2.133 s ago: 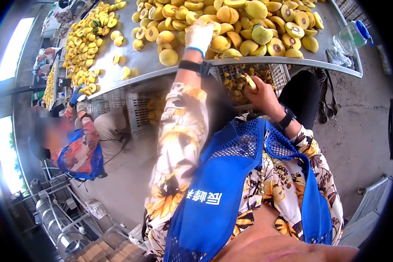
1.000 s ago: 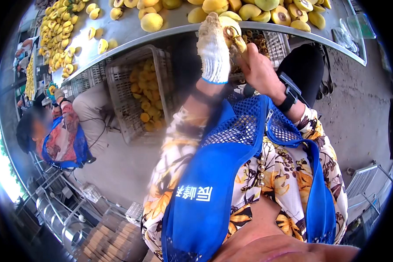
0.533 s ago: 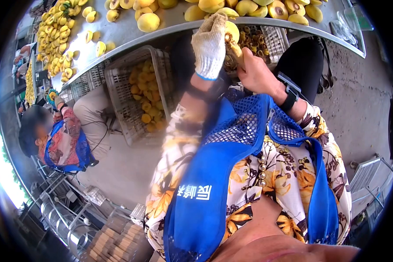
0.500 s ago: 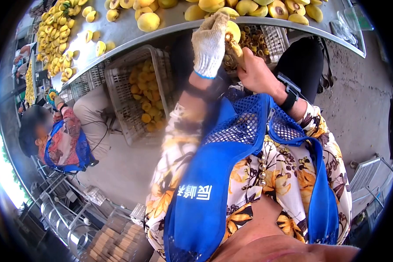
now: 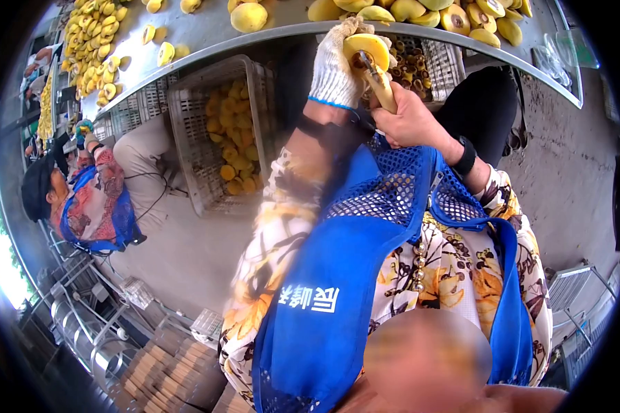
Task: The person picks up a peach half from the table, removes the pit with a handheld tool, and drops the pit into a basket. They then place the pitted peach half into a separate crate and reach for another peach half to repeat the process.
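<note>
My left hand point(image 5: 338, 65), in a white knit glove with a blue cuff edge, is closed around a yellow peach half point(image 5: 366, 47), cut face toward me. My right hand point(image 5: 408, 118) is bare and grips a pitting knife point(image 5: 381, 91) by its pale handle. The dark metal end of the tool rests at the brown pit hollow of the peach. Both hands are just in front of the table's edge. Below and behind them, a crate point(image 5: 445, 69) contains brown pit pieces.
Halved peaches point(image 5: 455, 19) lie along the metal table point(image 5: 207, 43), with a larger heap point(image 5: 93, 41) at the left. Beneath the edge stands a crate point(image 5: 186, 131) of peach halves. A co-worker point(image 5: 96, 199) sits at left. A clear plastic bag point(image 5: 551, 60) lies at the table's right end.
The peach half has turned so its cut face and the tool's metal end now show. My right hand has shifted slightly right and down, and the view has shifted a little.
</note>
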